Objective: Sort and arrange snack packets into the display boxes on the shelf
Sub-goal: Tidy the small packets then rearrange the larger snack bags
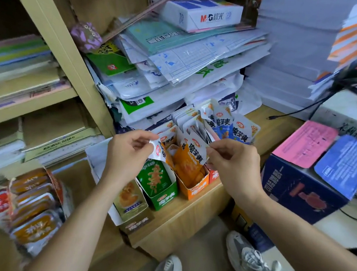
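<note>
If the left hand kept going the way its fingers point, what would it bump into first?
Probably the orange packet pinched by the right hand; the left hand itself pinches a second packet. Depth is unclear.

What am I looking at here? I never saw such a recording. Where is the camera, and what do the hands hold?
There is no machine: these are a person's two bare hands. The one picture comes from a camera on the person's head, looking down. The left hand pinches a bent packet; the right hand pinches an orange packet above the orange box. Beside that stand a green box and a gold box on the wooden shelf. Blue packets stand behind, near piled papers.
</note>
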Available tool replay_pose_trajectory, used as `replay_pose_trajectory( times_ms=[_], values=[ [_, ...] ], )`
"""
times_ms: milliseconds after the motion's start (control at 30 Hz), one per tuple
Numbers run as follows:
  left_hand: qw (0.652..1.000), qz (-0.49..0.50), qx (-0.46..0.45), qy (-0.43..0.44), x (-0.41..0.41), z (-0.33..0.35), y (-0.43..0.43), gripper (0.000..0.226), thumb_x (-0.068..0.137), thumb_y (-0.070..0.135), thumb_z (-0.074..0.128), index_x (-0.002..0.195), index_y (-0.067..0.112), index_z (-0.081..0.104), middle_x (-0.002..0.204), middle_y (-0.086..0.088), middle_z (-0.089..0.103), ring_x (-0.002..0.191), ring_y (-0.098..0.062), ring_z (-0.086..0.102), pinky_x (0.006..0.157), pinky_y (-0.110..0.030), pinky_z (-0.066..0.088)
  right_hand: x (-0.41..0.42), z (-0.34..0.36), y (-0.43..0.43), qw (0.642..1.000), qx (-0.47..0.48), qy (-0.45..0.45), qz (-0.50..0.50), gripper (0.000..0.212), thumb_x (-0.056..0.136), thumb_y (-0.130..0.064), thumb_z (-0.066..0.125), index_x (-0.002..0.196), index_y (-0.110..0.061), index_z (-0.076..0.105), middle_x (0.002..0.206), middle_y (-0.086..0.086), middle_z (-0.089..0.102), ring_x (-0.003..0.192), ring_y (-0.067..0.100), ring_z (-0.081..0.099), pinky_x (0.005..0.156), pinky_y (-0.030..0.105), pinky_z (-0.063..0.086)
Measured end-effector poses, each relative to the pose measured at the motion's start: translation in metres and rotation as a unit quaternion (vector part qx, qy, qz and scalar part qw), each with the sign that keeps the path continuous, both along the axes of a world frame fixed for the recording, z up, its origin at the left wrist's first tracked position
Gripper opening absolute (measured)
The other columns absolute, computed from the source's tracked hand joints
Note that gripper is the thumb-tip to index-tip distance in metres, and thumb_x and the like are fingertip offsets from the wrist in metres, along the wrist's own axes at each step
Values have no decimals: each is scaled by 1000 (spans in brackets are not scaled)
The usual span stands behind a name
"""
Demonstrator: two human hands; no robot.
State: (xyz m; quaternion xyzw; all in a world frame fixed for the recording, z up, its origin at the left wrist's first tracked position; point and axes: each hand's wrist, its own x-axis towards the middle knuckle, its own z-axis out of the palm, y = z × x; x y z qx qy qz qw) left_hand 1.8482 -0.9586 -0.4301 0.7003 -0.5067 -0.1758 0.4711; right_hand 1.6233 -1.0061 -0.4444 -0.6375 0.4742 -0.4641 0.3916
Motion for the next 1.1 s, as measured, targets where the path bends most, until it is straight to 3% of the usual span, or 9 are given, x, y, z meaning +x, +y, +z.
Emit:
replay_pose_trajectory(
  times_ms=[100,233,467,600,667,733,833,967,1100],
  values=[
    [1000,-11,-21,-15,3,0,-3,38,90,-4,60,95,29,77,99,13,74,87,-3,68,70,-15,51,3,2,-3,1000,1,-11,-7,23,92,-10,69,81,-30,72,72,-4,74,71,10,73,78,39,62],
    [993,-38,17,-109,21,-1,-2,46,86,-12,56,113,19,76,103,3,68,89,-19,64,76,-38,54,-1,5,-10,1000,4,-21,-20,13,93,-14,69,90,-25,73,81,-7,74,74,11,73,73,39,63],
    [976,-70,-21,-203,26,0,-2,20,79,30,81,97,36,76,86,7,54,90,-12,49,76,-18,36,-8,1,-14,999,32,7,1,6,95,-15,68,96,-16,73,77,-3,73,66,9,72,69,34,63],
    [987,-58,-65,-133,11,3,-7,5,85,31,78,87,34,75,95,9,60,97,-10,58,84,-30,47,-10,4,-17,999,31,-12,1,7,97,-18,65,97,-15,72,88,2,75,71,10,74,60,25,60],
    [991,-54,-79,-97,5,4,-10,16,90,31,75,78,39,69,81,9,66,77,-7,61,69,-40,53,-12,10,-20,999,18,-43,-10,8,97,-16,65,99,-12,72,90,5,74,73,13,74,64,30,62],
    [992,-46,-86,-82,1,5,-12,19,92,34,73,75,38,66,73,2,68,62,-24,62,58,-46,54,-15,17,-24,997,5,-77,-26,6,96,-14,65,99,-11,71,89,7,72,74,17,74,67,35,63],
    [995,-36,-85,-33,-5,8,-12,24,91,25,75,78,44,67,75,13,73,56,-22,67,51,-36,57,-18,21,-29,995,-3,-98,-22,7,96,-13,66,100,-10,71,92,8,73,76,17,75,68,35,63],
    [994,-84,-73,-1,-10,9,-11,24,87,12,78,92,35,73,82,11,76,67,-17,73,68,-39,63,-10,22,-30,995,0,-91,29,8,94,-10,67,100,-6,72,91,6,75,79,14,75,68,25,61],
    [991,-100,-88,-34,-21,6,-8,24,85,13,80,86,36,72,85,12,75,71,-12,73,71,-43,62,2,23,-32,993,-11,-82,81,4,93,-11,69,93,-13,73,86,6,76,75,17,75,72,36,63]
  ],
)
